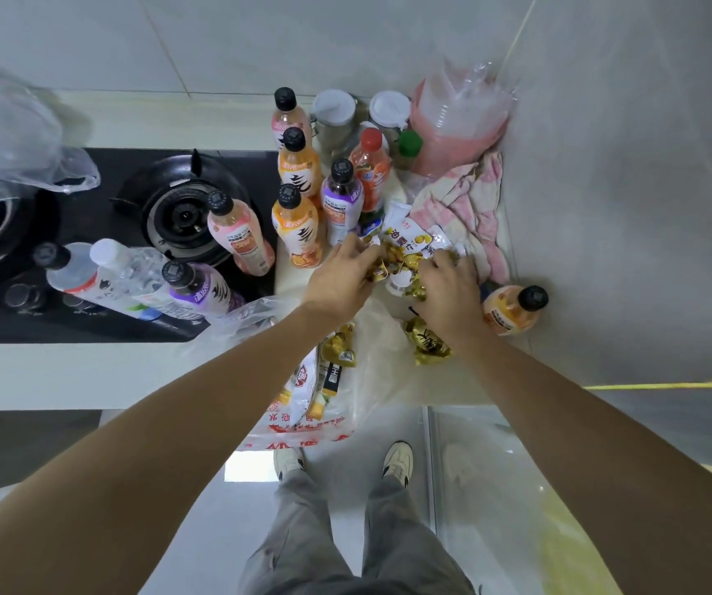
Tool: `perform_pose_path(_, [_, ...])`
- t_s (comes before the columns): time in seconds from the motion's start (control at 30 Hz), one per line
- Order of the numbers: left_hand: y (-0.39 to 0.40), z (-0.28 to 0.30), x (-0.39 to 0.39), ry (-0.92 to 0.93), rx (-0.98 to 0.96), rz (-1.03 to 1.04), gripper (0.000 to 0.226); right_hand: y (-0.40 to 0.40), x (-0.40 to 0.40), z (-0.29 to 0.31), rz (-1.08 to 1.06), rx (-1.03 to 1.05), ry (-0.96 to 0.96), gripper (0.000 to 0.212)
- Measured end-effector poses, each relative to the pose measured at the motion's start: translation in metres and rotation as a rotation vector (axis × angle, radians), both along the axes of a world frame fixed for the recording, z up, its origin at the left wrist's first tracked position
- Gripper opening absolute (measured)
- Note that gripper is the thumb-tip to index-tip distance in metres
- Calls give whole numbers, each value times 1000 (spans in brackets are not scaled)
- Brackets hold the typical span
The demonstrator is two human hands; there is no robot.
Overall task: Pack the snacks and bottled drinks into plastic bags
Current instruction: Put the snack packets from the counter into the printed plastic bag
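A heap of small gold-wrapped snacks [403, 264] lies on the pale counter [88, 371], with white snack packets [410, 240] just behind it. My left hand [341, 279] and my right hand [446, 289] both reach into the heap, fingers curled around wrapped snacks. A clear plastic bag with red print [302, 418] lies open at the counter's front edge with packets inside. More gold snacks [425, 343] lie beside it. Several drink bottles [296, 225] stand behind; others [148, 279] lie on the stove. One orange bottle [513, 309] lies at the right.
A black gas stove [182, 208] fills the left. A pink-and-white cloth [465, 204], two jars [334, 111] and a pink sleeve of plastic cups [459, 122] crowd the back right corner. Another clear bag [10, 135] hangs at the upper left. The wall runs close on the right.
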State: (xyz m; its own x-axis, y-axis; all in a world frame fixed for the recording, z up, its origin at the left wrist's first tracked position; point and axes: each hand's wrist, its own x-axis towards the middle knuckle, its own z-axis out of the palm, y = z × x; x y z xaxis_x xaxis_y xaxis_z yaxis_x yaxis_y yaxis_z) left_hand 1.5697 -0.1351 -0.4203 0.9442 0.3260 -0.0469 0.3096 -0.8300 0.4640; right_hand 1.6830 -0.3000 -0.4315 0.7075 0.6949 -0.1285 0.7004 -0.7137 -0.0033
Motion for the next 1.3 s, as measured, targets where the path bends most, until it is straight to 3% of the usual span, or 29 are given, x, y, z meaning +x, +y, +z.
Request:
perform_pose_path(0.27, [-4, 32, -57, -74, 27, 20, 52, 11, -18, 50, -49, 201, 40, 42])
perform_pose_path(0.47, [-12, 44, -127, -60, 40, 91, 44, 28, -69, 74, 88, 437, 247, 49])
perform_pose_path(0.63, [-18, 35, -184, 25, 26, 189, 50, 35, -117, 70, 282, 311, 378, 47])
perform_pose_path(0.83, [-24, 9, -218, 237, -41, 288, 53, 42, -140, 46, 373, 102, 466, 39])
perform_pose_path(1.07, [-8, -5, -193, 241, 37, 231, 59, 64, -137, 32, 356, 187, 360, 35])
perform_pose_path(1.2, [-2, -8, -191, 262, 33, 213, 68, 69, -130, 28, 426, 110, 223, 43])
perform_pose_path(1.3, [-4, -5, -194, 238, 45, 188, 69, 64, -124, 27, 458, 99, 226, 46])
